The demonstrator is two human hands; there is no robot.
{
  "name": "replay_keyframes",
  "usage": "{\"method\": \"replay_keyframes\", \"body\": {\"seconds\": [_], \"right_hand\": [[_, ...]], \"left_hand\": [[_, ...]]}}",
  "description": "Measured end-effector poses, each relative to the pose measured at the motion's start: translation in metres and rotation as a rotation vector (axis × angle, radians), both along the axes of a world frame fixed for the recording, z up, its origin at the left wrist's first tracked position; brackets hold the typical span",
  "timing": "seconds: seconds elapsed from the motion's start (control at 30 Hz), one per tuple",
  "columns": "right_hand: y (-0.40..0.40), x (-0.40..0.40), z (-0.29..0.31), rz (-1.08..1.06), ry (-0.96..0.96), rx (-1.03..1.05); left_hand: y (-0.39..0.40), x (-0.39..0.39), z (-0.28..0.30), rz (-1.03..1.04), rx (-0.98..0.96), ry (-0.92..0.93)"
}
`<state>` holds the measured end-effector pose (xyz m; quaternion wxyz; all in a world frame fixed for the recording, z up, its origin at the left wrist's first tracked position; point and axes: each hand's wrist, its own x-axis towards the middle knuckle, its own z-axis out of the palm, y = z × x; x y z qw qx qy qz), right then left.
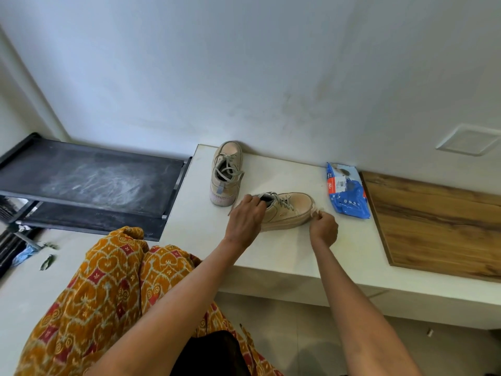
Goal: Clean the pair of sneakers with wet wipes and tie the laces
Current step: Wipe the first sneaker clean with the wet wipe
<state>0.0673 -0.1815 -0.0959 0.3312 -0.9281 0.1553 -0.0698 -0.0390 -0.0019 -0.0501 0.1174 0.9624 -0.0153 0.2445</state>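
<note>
Two beige sneakers with grey laces stand on a white ledge (284,256). The near sneaker (291,210) lies sideways with its toe to the right. My left hand (248,217) grips its heel and collar. My right hand (324,225) pinches a crumpled wet wipe (315,211) against the toe end of its sole. The far sneaker (226,169) stands by the wall with its heel toward me, and its laces hang loose. A blue wet-wipe pack (347,191) lies just right of the near sneaker.
A wooden panel (439,226) covers the ledge's right part. Left of the ledge stands a dusty black rack (89,175). My patterned orange clothing (108,299) fills the lower left. Leaves and a blue scrap (23,255) lie on the floor at left.
</note>
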Motion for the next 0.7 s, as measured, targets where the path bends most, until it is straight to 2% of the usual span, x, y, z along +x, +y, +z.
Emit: {"method": "replay_keyframes", "body": {"seconds": [0.1,0.37,0.5,0.6,0.7], "right_hand": [[0.016,-0.018,-0.006,-0.037,0.017,0.064],[0.064,-0.087,-0.025,0.121,-0.055,0.213],[0.054,-0.101,-0.022,0.273,-0.096,0.204],[0.039,-0.088,-0.006,0.157,-0.127,0.268],[0.026,-0.062,0.005,0.085,-0.083,0.271]], "left_hand": [[-0.008,-0.008,0.004,0.011,0.0,0.029],[-0.014,-0.011,0.007,0.083,0.014,0.196],[0.001,-0.014,0.017,-0.04,-0.079,0.212],[0.033,-0.011,0.02,-0.17,-0.162,0.251],[0.056,-0.007,0.018,-0.245,-0.122,0.367]]}}
